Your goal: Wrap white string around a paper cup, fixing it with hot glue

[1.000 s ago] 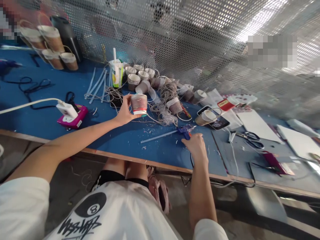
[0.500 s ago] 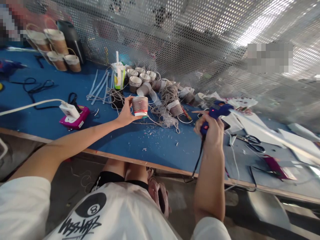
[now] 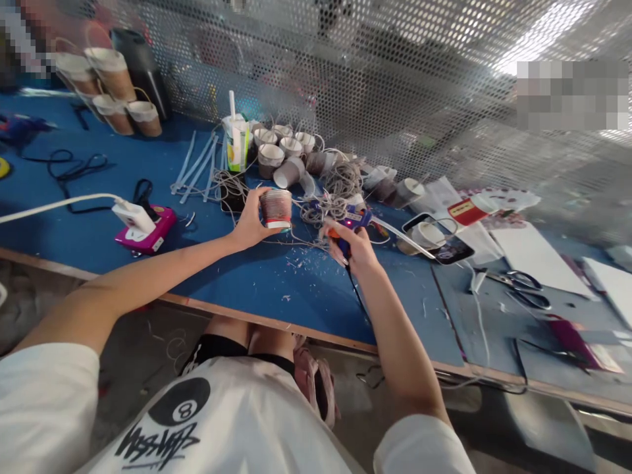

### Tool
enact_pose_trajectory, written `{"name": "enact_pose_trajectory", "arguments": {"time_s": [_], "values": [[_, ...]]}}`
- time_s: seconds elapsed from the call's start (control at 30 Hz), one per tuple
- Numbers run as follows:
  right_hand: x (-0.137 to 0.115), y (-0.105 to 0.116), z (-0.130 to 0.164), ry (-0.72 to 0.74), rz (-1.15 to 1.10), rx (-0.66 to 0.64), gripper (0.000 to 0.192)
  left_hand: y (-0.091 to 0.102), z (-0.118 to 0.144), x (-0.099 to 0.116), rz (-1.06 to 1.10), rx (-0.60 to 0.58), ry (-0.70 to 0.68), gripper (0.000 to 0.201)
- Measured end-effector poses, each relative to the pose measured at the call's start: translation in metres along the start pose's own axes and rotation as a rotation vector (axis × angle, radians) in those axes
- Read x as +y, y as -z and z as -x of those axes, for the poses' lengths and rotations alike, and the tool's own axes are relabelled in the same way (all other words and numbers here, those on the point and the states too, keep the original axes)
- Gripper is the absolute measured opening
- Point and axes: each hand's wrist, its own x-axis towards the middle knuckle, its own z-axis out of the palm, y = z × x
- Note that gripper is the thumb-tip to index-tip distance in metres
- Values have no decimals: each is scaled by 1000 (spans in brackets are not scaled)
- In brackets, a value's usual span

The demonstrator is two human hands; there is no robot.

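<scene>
A paper cup (image 3: pixel 277 209) wound with greyish cord, its red and white band showing at the lower end, is gripped in my left hand (image 3: pixel 251 222) above the blue table. My right hand (image 3: pixel 351 245) is wrapped round the handle of a blue glue gun (image 3: pixel 356 216), which has a small red light. A pale glue stick (image 3: pixel 402 236) juts out of the gun's back end to the right. The gun's nozzle points toward the cup, but the tip is hard to make out against the tangled cord (image 3: pixel 340 184) behind it.
Several cord-wrapped cups (image 3: pixel 270 160) stand behind the cup, beside a drink carton (image 3: pixel 237 141) and loose glue sticks (image 3: pixel 195 171). A magenta power strip (image 3: pixel 148 232) lies left. Rightward are a phone (image 3: pixel 451 251), scissors (image 3: pixel 518 283) and white sheets (image 3: pixel 538 253). Perforated metal mesh (image 3: pixel 395 85) rises behind.
My right hand has brought the glue gun leftward, from over the table's right part to close beside the cup. My left hand holds the cup in nearly the same place.
</scene>
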Motion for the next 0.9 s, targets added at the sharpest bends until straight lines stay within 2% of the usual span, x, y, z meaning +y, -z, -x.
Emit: {"name": "enact_pose_trajectory", "arguments": {"time_s": [0.37, 0.57, 0.9], "values": [[34, 8, -10, -38, 189, 60, 38, 1, 1, 2, 4, 0, -3, 95], [28, 4, -6, -116, 247, 104, 27, 0, 2, -2, 23, 3, -28, 94], [24, 1, -6, -138, 291, 146, 16, 0, 2, -2, 14, 12, -53, 92]]}}
